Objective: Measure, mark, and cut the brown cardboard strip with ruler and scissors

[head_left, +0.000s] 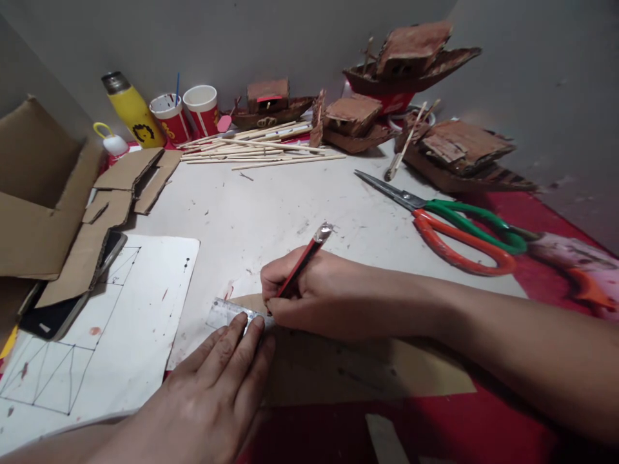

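Note:
My right hand (309,293) is closed around a red and black pencil (302,264), its tip low against the edge of a metal ruler (225,312). Flat over that ruler lies my left hand (217,380), fingers stretched out and pressing it down. Beneath both hands is a piece of brown cardboard (367,374), partly covered by them and in shadow. The pencil's tip is mostly hidden by my right fingers.
Large scissors (425,216) lie at right. Behind are thin wooden sticks (261,147), several cardboard boats (411,61), paper cups (200,106) and a yellow bottle (135,113). At left are a drawn sheet (140,335), a phone (53,316), cardboard pieces (113,206) and a box (29,238).

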The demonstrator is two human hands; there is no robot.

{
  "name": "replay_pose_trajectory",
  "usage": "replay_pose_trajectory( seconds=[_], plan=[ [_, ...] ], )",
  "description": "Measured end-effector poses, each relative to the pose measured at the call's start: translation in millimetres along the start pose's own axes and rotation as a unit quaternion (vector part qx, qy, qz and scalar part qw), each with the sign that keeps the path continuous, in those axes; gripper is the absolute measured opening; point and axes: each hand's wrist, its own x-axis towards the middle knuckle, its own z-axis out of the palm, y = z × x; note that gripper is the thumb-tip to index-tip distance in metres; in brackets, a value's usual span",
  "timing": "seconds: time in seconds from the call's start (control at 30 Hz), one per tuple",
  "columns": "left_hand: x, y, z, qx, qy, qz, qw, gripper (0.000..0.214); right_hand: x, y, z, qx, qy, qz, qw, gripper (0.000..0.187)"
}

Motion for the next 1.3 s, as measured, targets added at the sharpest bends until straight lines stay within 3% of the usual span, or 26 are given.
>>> replay_pose_trajectory(
  seconds=[0.8,1.03,1.3],
  plan=[
    [1.1,1.3,0.5,-0.003,0.007,-0.003,1.000,0.045,-3.4,0.0,-8.6,-0.051,-0.025,0.011,0.998,0.013],
    [-4.0,1.9,-5.1,-0.006,0.006,0.016,1.000,0.046,-1.4,4.7,-12.0,0.081,0.025,0.048,0.995,0.009],
    [-6.6,2.0,-4.3,0.001,0.008,0.025,1.000,0.045,0.9,11.5,-9.2,0.108,-0.010,0.041,0.993,0.009]
  ],
)
